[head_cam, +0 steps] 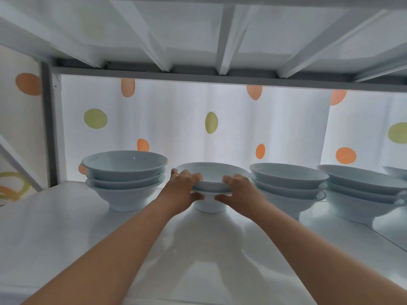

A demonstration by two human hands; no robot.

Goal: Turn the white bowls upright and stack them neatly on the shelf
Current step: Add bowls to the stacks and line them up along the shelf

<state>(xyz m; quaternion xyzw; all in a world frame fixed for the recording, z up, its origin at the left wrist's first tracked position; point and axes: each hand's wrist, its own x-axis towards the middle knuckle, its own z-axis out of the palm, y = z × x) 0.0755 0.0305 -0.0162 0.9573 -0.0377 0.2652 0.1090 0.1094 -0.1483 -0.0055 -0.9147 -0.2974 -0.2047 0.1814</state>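
Observation:
An upright white bowl point(211, 172) sits at the middle of the white shelf point(66, 227), on top of another bowl whose foot point(209, 206) shows below it. My left hand point(185, 183) grips its left rim, fingers over the edge and thumb beneath. My right hand point(237, 188) grips the right rim the same way. To the left stands a stack of three upright bowls point(124, 179). To the right stands a second stack of upright bowls point(288, 186), and further right a third stack point(361, 192).
The underside of the shelf above point(220, 40) hangs low over the bowls. A white curtain with orange and green dots point(198, 128) closes the back. A grey frame post point(47, 128) stands at the back left. Another bowl rim point(396, 171) shows at the far right.

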